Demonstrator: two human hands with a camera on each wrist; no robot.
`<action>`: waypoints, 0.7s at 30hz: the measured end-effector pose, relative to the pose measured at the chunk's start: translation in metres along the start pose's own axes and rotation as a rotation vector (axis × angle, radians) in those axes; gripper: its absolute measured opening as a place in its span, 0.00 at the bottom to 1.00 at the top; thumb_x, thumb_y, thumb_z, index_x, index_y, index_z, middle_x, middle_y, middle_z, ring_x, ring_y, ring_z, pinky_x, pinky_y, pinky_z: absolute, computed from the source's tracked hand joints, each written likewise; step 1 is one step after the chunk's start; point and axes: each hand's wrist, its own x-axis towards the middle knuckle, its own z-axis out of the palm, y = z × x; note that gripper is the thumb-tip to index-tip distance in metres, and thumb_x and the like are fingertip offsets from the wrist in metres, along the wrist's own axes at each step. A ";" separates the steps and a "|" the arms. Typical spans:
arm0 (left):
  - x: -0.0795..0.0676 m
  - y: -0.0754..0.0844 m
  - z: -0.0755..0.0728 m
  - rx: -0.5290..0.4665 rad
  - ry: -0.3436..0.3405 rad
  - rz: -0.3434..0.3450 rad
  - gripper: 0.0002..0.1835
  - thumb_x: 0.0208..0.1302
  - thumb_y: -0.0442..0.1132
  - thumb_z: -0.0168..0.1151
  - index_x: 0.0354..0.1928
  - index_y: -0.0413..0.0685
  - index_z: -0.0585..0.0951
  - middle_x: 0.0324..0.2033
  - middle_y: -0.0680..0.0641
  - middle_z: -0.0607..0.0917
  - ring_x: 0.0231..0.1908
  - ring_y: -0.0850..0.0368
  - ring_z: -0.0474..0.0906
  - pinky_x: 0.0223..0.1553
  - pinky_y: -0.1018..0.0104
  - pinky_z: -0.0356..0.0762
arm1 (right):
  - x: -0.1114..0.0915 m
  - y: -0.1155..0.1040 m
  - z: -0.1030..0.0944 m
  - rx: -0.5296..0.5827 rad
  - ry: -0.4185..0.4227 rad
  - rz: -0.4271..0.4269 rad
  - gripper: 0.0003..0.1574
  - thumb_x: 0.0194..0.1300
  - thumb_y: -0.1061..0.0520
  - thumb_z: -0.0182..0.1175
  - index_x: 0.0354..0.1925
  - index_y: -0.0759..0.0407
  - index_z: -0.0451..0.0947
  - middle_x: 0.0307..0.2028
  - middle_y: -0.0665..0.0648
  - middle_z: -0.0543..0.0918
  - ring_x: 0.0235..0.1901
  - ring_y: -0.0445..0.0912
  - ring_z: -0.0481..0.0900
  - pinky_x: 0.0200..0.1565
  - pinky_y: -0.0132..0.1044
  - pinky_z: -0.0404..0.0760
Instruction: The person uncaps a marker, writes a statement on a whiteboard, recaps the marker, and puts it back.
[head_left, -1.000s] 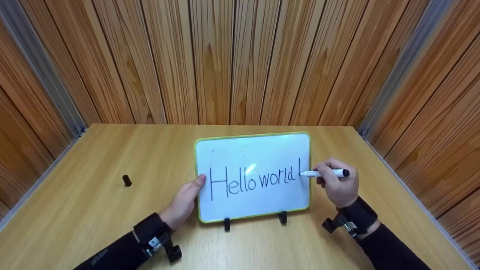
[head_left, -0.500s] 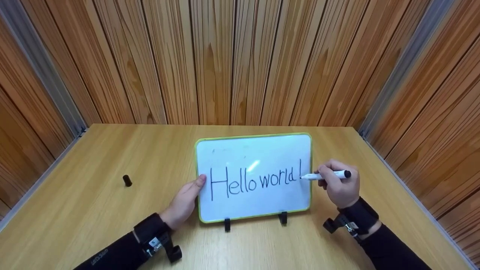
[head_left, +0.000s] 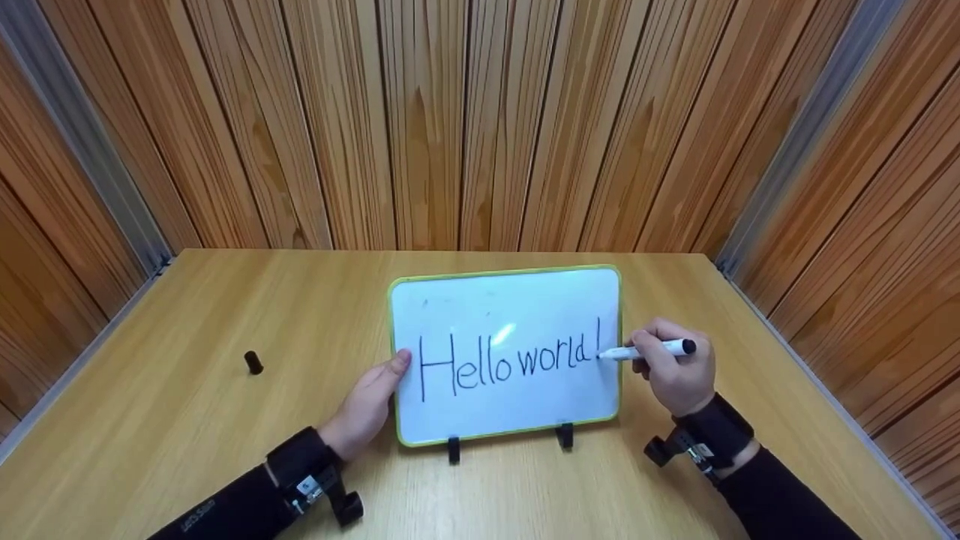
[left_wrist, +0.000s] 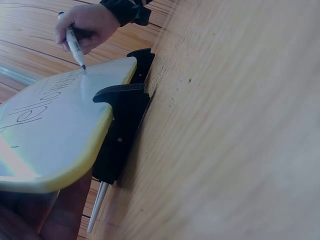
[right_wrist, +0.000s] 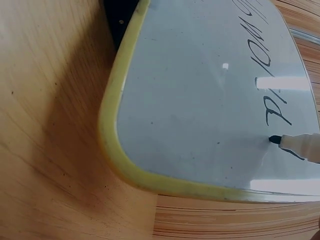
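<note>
A small whiteboard (head_left: pixel 510 405) with a yellow-green frame leans back on a stand with black feet (head_left: pixel 454 450), and "Hello world!" is written across it in dark ink. My left hand (head_left: pixel 367 405) grips the board's left edge, thumb on the front face; its fingers (left_wrist: pixel 70 210) show behind the board in the left wrist view. In my right hand (head_left: pixel 679 367) a white marker (head_left: pixel 645 350) is pinched near the board's right edge. The marker's black tip (right_wrist: pixel 274 139) meets the board just below the exclamation stroke, as the right wrist view shows.
A black marker cap (head_left: pixel 253 363) lies on the wooden table (head_left: pixel 187 450) to the left of the board. Wood-panelled walls (head_left: pixel 480 127) stand behind the table and on both sides.
The marker tip has moved slightly down from the exclamation stroke to the spot under it, with my right hand shifting only a little. My left hand has kept its place on the board.
</note>
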 end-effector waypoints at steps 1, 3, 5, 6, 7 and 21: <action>0.000 0.000 0.000 -0.001 -0.001 0.001 0.37 0.94 0.58 0.35 0.77 0.32 0.73 0.61 0.37 0.89 0.63 0.50 0.86 0.67 0.64 0.77 | 0.000 0.000 0.000 -0.002 0.000 0.004 0.20 0.70 0.75 0.59 0.23 0.63 0.85 0.16 0.57 0.80 0.13 0.42 0.73 0.16 0.30 0.69; -0.001 0.000 -0.001 -0.003 -0.001 0.003 0.37 0.94 0.58 0.35 0.78 0.32 0.73 0.63 0.37 0.89 0.64 0.50 0.85 0.67 0.64 0.76 | 0.000 0.000 0.000 -0.004 0.000 0.011 0.20 0.71 0.75 0.59 0.24 0.62 0.85 0.16 0.57 0.80 0.13 0.42 0.73 0.16 0.30 0.70; -0.001 0.000 -0.001 -0.001 0.000 0.004 0.37 0.94 0.59 0.35 0.79 0.33 0.72 0.64 0.38 0.88 0.65 0.50 0.85 0.68 0.65 0.76 | 0.000 0.001 0.000 -0.008 0.000 0.016 0.21 0.71 0.75 0.58 0.23 0.62 0.85 0.16 0.56 0.80 0.13 0.42 0.73 0.16 0.30 0.70; -0.001 0.000 -0.001 0.001 0.000 0.006 0.37 0.94 0.59 0.35 0.79 0.32 0.72 0.64 0.38 0.88 0.66 0.50 0.84 0.68 0.65 0.75 | 0.000 0.001 0.000 -0.010 -0.001 0.017 0.21 0.71 0.75 0.58 0.23 0.62 0.85 0.16 0.56 0.80 0.13 0.42 0.73 0.16 0.30 0.70; -0.001 0.000 -0.001 0.003 0.000 0.006 0.37 0.94 0.59 0.35 0.79 0.33 0.72 0.64 0.38 0.88 0.66 0.51 0.84 0.68 0.66 0.75 | 0.000 0.001 0.000 -0.012 -0.001 0.018 0.21 0.71 0.75 0.58 0.23 0.62 0.85 0.16 0.56 0.80 0.13 0.41 0.73 0.16 0.30 0.70; -0.001 0.000 -0.001 0.019 -0.003 0.011 0.37 0.94 0.58 0.35 0.76 0.31 0.74 0.60 0.37 0.90 0.62 0.51 0.86 0.65 0.64 0.78 | 0.001 0.001 -0.001 0.017 0.004 -0.001 0.20 0.70 0.77 0.58 0.24 0.64 0.85 0.15 0.58 0.79 0.11 0.43 0.71 0.15 0.29 0.70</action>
